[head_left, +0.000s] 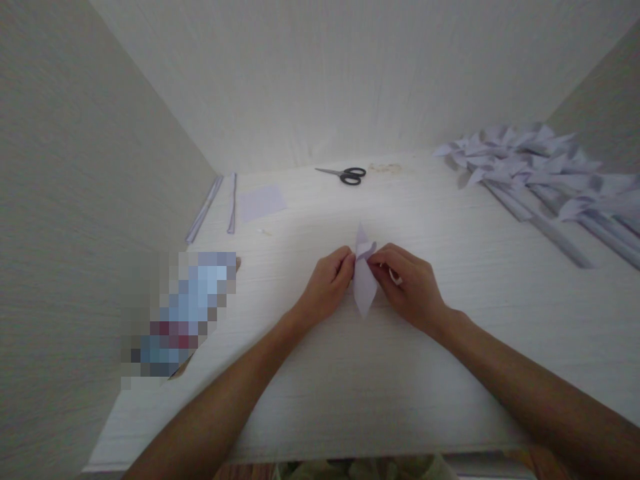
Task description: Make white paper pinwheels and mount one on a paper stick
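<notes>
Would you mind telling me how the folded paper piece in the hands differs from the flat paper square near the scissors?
The folded paper piece is pinched between the left hand and right hand; the flat paper square lies untouched on the table. The held piece is narrow, pointed and creased; the square is unfolded. Both are pale lilac.

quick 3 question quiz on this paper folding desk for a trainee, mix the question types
1. True or false: both hands pinch the folded paper piece.
2. Where do the scissors lie? A) by the back wall B) under the left hand C) on the paper flowers
3. Fill in: the pile of folded paper flowers lies to the person's ____.

Key: 1 true, the right hand too. 2 A. 3 right.
</notes>
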The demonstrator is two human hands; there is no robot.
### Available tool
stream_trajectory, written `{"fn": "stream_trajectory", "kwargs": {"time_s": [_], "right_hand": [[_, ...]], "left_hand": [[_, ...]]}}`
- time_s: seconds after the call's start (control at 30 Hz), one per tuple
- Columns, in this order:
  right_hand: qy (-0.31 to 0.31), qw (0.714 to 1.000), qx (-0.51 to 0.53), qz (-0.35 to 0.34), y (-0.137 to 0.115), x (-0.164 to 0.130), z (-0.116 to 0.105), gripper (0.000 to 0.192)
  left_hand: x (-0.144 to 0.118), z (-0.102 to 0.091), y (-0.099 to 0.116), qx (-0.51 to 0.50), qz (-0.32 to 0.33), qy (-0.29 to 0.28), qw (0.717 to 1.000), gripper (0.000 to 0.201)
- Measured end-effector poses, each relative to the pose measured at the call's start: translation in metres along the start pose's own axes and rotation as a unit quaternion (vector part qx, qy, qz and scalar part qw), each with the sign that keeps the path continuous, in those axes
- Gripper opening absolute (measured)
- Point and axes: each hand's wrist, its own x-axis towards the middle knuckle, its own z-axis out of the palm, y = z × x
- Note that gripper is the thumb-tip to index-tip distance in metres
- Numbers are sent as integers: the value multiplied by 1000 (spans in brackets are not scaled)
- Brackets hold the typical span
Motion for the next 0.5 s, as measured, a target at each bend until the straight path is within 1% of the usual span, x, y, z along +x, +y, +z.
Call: {"fn": "stream_trajectory", "kwargs": {"time_s": [0.17, 0.23, 0.3, 0.37, 0.5], "right_hand": [[-43, 999, -14, 8, -1, 1, 1, 14], [-62, 998, -24, 20, -2, 2, 1, 16], [-69, 997, -32, 32, -2, 2, 2, 16], [-59, 997, -30, 33, -1, 3, 2, 16], [-14, 1000, -12, 26, 0, 3, 1, 9]], "left_hand": [[0, 1, 2, 24, 11, -22, 999, 26], [0, 1, 3, 34, 17, -22, 999, 25], [0, 0, 3, 37, 16, -18, 999, 26], [1, 0, 2, 32, 8, -12, 999, 26], [1, 0, -1, 11, -3, 5, 1000, 27]]}}
